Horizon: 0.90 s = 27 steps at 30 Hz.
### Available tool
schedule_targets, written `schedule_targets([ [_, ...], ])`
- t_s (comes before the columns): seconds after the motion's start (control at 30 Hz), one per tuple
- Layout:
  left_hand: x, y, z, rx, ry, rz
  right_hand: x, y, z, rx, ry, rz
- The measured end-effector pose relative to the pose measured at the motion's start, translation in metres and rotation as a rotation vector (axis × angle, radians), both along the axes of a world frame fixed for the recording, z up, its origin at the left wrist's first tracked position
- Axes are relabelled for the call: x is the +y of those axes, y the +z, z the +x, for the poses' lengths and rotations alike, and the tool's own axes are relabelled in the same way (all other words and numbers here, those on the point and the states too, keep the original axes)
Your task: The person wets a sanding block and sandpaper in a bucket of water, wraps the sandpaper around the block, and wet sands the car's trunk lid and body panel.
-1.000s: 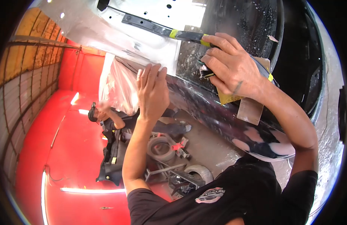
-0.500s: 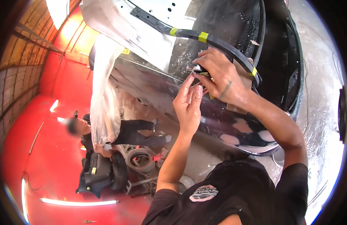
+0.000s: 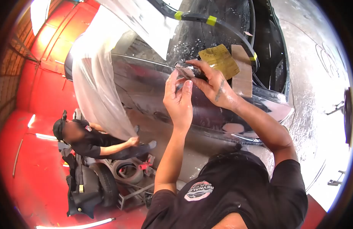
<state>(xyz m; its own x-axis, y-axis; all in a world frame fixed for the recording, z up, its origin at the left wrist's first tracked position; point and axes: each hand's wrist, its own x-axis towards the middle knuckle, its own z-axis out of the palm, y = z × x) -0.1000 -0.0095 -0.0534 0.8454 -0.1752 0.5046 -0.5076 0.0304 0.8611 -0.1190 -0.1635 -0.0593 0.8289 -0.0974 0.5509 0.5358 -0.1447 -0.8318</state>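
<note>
Broadly, the dark car body (image 3: 146, 86) filled the middle of what we saw, reaching from the left toward the right. A pale plastic sheet (image 3: 96, 76) draped down its left end, where a co-worker (image 3: 87, 141) gripped the sheet's lower edge. Near that person, at the lower left, lay two tires (image 3: 127, 171). On the far side, a curved black strip (image 3: 195, 16) with bands of yellow tape (image 3: 211, 20) ran across the car. To its near side we had a brown board (image 3: 242, 78), with a yellow abrasive sheet (image 3: 221, 63) at its left. Our right hand (image 3: 215, 87) pinched a small dark tool (image 3: 190, 71), smeared with pale paste, above the car's edge. Our left hand (image 3: 178, 100) was loosely open, fingers extended by the tool's left end; we could not tell whether they touched it.
</note>
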Motion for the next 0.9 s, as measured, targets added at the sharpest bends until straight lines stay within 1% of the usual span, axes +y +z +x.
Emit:
schedule_targets([
  [0.03,0.003,0.001,0.000,-0.012,-0.008,0.008,0.007,-0.004,0.001,-0.001,-0.032,-0.016],
  [0.13,0.017,-0.004,0.010,-0.039,-0.006,0.058,0.018,-0.010,0.002,-0.069,-0.021,-0.086],
  [0.17,0.021,-0.007,0.013,-0.046,-0.004,0.082,0.018,-0.011,0.004,-0.112,-0.048,-0.142],
  [0.2,0.023,-0.003,0.010,0.048,-0.056,0.024,0.017,-0.012,0.004,-0.153,-0.078,-0.197],
  [0.23,0.027,-0.004,0.011,0.085,-0.108,-0.034,0.016,-0.012,0.005,-0.192,-0.110,-0.251],
  [0.3,0.032,-0.008,0.017,0.162,-0.213,-0.145,0.016,-0.008,0.003,-0.155,-0.104,-0.271],
  [0.37,0.037,-0.009,0.026,0.195,-0.287,-0.224,0.017,-0.003,0.001,-0.115,-0.102,-0.311],
  [0.43,0.040,-0.009,0.031,0.216,-0.337,-0.279,0.017,-0.001,0.003,-0.141,-0.107,-0.317],
  [0.5,0.040,-0.003,0.033,0.203,-0.349,-0.260,0.020,0.004,0.005,-0.129,-0.084,-0.291],
  [0.57,0.040,0.009,0.038,0.199,-0.349,-0.228,0.020,0.018,0.005,-0.160,-0.118,-0.271],
  [0.6,0.039,0.019,0.042,0.191,-0.332,-0.177,0.020,0.024,0.007,-0.176,-0.134,-0.259],
  [0.7,0.026,0.051,0.042,0.144,-0.266,-0.131,0.018,0.031,0.036,-0.316,-0.332,-0.221],
  [0.73,0.024,0.057,0.046,0.088,-0.170,-0.086,0.017,0.033,0.054,-0.422,-0.422,-0.156],
  [0.83,0.020,0.077,0.057,-0.029,0.037,0.031,0.012,0.046,0.087,-0.441,-0.521,-0.077],
  [0.87,0.018,0.083,0.060,-0.034,0.037,0.044,0.013,0.047,0.095,-0.459,-0.549,-0.069],
  [0.9,0.016,0.087,0.062,-0.038,0.039,0.057,0.013,0.050,0.097,-0.465,-0.516,-0.034],
])
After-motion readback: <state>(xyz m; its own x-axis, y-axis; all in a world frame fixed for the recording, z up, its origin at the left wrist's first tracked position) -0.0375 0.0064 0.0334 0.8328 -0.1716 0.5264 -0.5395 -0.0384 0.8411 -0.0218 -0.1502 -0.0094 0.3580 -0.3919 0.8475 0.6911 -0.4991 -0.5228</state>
